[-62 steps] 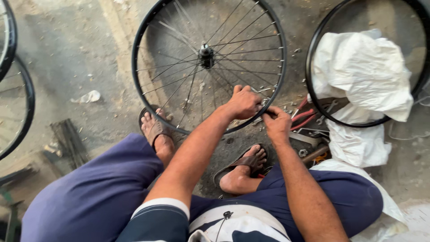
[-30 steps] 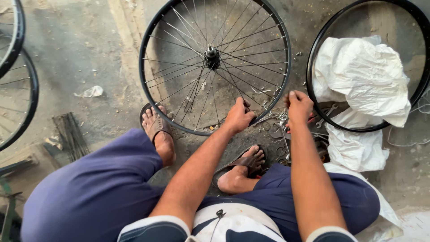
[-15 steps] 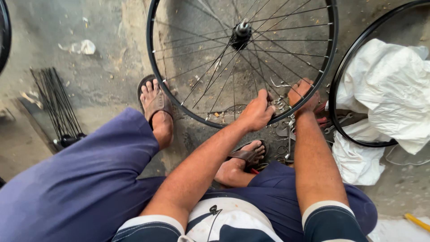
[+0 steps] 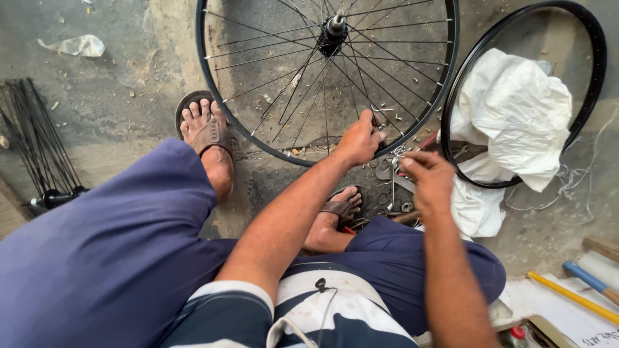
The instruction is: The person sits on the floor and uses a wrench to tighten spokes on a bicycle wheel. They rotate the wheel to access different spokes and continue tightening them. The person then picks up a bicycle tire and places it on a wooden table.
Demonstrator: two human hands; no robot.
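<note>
A black spoked bicycle wheel point(image 4: 445, 96) lies flat on the concrete in front of me, its hub point(image 4: 332, 27) near the top. My left hand point(image 4: 360, 136) grips the wheel's near rim and a spoke at the lower right. Just right of it, my right hand point(image 4: 429, 177) is closed around a small metal part, too small to identify, beside the rim. Small metal tools point(image 4: 394, 175) lie on the ground between my hands. My sandalled feet point(image 4: 205, 132) rest by the rim's near edge.
A bare black rim point(image 4: 590, 90) lies at the right with white cloth point(image 4: 516, 109) bunched inside it. A bundle of loose black spokes point(image 4: 35, 148) lies at the left. Crumpled plastic point(image 4: 76, 45) sits top left. Yellow and blue sticks point(image 4: 580, 293) lie at the lower right.
The view has shifted, so the wheel sits higher and farther right. My left hand stays on the near rim; my right hand has drawn back slightly from the rim toward me.
</note>
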